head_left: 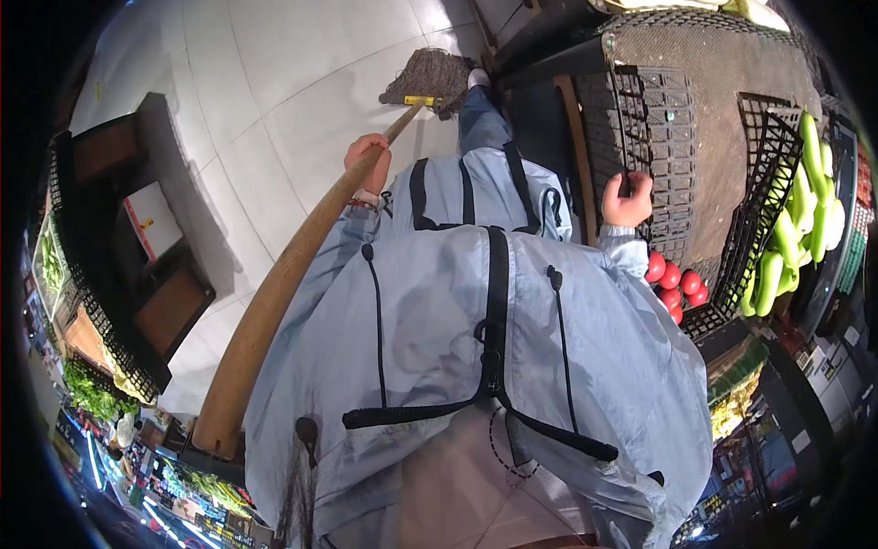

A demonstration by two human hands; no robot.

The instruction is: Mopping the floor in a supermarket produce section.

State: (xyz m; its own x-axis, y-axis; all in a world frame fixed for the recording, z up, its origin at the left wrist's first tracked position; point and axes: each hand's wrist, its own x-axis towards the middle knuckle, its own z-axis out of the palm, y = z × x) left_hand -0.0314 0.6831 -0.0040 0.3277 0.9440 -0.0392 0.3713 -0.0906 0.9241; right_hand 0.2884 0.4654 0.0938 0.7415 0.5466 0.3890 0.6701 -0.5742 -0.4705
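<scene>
My left hand [369, 163] is wrapped around the wooden handle [306, 247] of a mop, whose grey head [430, 75] lies on the tiled floor [311, 101] ahead, just beside my shoe [478, 79]. My right hand [627, 201], fingers curled, is by a black crate [670, 128]; I can't tell whether it grips the edge. Red tomatoes [670, 276] sit near that wrist.

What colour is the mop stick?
The mop stick is brown. It shows best in the head view.
</scene>
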